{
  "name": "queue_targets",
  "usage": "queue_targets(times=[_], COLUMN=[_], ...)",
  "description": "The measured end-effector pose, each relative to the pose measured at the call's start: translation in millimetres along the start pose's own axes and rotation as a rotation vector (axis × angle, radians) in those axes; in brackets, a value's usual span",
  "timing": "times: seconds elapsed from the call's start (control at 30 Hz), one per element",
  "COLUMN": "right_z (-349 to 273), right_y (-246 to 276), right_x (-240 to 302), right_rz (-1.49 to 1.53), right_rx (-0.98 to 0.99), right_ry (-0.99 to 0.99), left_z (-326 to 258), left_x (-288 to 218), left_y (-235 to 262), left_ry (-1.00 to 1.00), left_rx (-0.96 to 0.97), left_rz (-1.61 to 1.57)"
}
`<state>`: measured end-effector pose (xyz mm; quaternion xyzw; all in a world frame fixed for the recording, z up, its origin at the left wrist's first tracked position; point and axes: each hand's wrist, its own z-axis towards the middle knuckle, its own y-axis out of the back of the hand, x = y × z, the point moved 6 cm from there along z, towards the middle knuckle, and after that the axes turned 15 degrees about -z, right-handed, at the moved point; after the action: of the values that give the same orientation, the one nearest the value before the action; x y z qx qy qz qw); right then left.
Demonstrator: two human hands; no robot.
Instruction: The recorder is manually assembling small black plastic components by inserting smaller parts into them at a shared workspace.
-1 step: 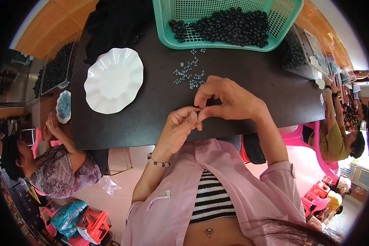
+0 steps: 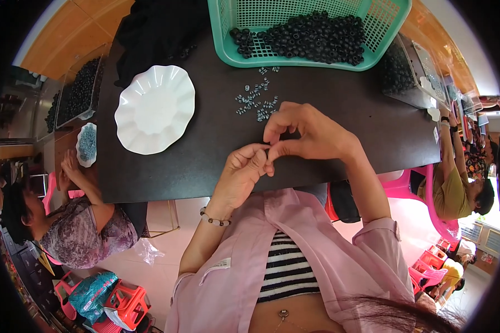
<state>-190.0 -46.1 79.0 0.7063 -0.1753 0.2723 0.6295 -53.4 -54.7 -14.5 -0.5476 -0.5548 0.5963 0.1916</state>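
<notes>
Over the near edge of the dark table, my left hand [image 2: 245,171] and my right hand [image 2: 315,133] meet at the fingertips. Both are closed in a pinch, thumb against fingers. Whatever is between them is tiny and covered by the fingers. Just beyond my hands lie several small silvery coil-like pieces [image 2: 251,99], loosely scattered. Farther back, a green mesh basket [image 2: 223,49] holds a heap of small black round parts [image 2: 311,39]. To the left sits a white plate [image 2: 154,110] with a wavy rim and nothing on it.
Black cloth [image 2: 150,33] lies at the table's far left. A clear bin [image 2: 400,72] of dark parts stands far right, another bin [image 2: 80,89] at left. A person [image 2: 89,227] works at left beside a small white dish [image 2: 86,145]; another person [image 2: 455,188] is at right.
</notes>
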Motion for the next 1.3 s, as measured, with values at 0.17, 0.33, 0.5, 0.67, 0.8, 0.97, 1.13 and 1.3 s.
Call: queue_targets(times=[0.17,0.33,0.5,0.67,0.8,0.97,1.13,1.3], right_z=[21.7,55.5,92.2,120.5,135.1,140.0,142.8,143.8], right_y=[7.8,38.7,62.6,57.3,49.4,46.7,48.6,48.0], right_x=[-20.9,-55.1,-78.7,-96.2,-102.4,-105.3,-101.8,-102.9], right_rz=[0.208,-0.026,-0.517,-0.658,-0.63,-0.626,-0.624,-0.613], right_rx=[-0.073,-0.259,-0.479,-0.38,-0.33,-0.312,-0.327,-0.36], right_ry=[-0.086,-0.092,-0.045,-0.098,-0.088,-0.1,-0.101,-0.11], left_z=[-0.3,-2.0,-2.7,-1.0,-0.6,0.3,0.1,-0.6], left_x=[-5.3,-1.7,-2.4,-4.2,-7.9,-9.9,-10.6,-9.4], left_y=[-3.0,-1.4,-0.7,-1.1,0.2,-0.7,-0.6,-0.1], left_ry=[-0.038,-0.01,-0.016,-0.01,-0.005,-0.008,-0.008,-0.009], left_rx=[0.019,0.009,0.021,0.042,0.023,0.022,0.052,0.058], left_rz=[-0.288,-0.355,-0.357,-0.364,-0.358,-0.352,-0.348,-0.355])
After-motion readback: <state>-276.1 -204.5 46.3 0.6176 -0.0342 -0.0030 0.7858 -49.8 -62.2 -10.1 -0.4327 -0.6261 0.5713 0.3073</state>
